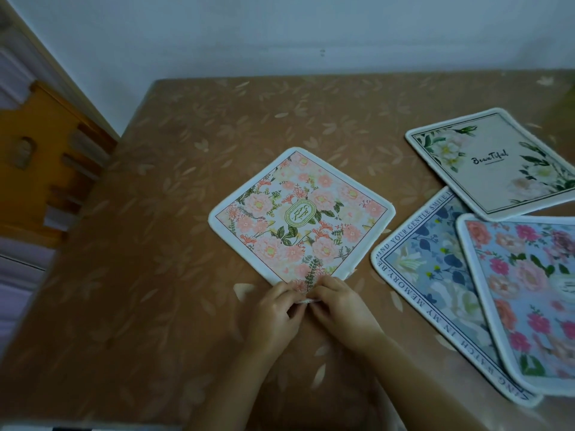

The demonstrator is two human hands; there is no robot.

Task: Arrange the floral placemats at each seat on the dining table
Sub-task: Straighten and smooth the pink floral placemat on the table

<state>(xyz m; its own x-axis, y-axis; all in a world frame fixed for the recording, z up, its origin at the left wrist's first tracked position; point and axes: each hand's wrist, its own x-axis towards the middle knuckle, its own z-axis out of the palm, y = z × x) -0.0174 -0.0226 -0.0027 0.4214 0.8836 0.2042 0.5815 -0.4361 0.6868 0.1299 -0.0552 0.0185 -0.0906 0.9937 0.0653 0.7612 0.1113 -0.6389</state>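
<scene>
Both L hand [275, 311] & R hand [340, 307] pinch, hide pink mat [300, 213] corner.

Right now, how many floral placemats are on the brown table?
4. The peach floral placemat lies at centre; the cream placemat far right; the grey-blue lettered placemat near right, partly under the blue pink-flowered placemat. Others may lie out of view.
</scene>
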